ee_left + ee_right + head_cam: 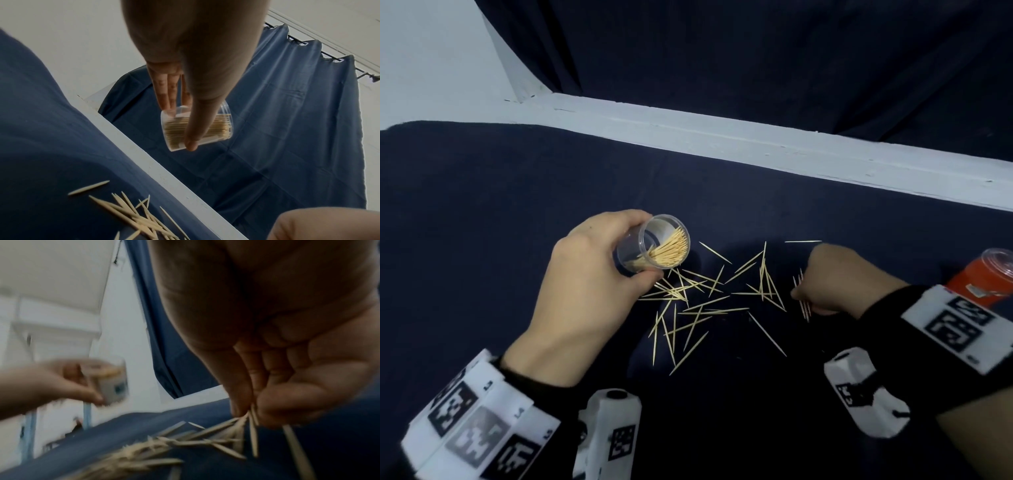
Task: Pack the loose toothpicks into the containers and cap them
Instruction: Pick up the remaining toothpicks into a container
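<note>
Loose toothpicks (690, 301): lay scattered on the dark cloth (482, 205) between both hands.
Right hand (835, 277): pinched a small bundle of toothpicks (804, 301) at the cloth.
Left hand (592, 284): gripped the clear container (654, 245), tilted, uncapped, partly filled.
Orange container (983, 277): lay beyond the right wrist.

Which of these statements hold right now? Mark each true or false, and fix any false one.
1. The left hand holds the clear container tilted, mouth open. True.
2. That container is empty. False: it already holds a bundle of toothpicks.
3. The right hand pinches a few toothpicks at the cloth. True.
4. All loose toothpicks are packed. False: many lie scattered on the dark cloth.
5. The red-labelled container is in the left hand. False: it sits beyond the right wrist.
</note>
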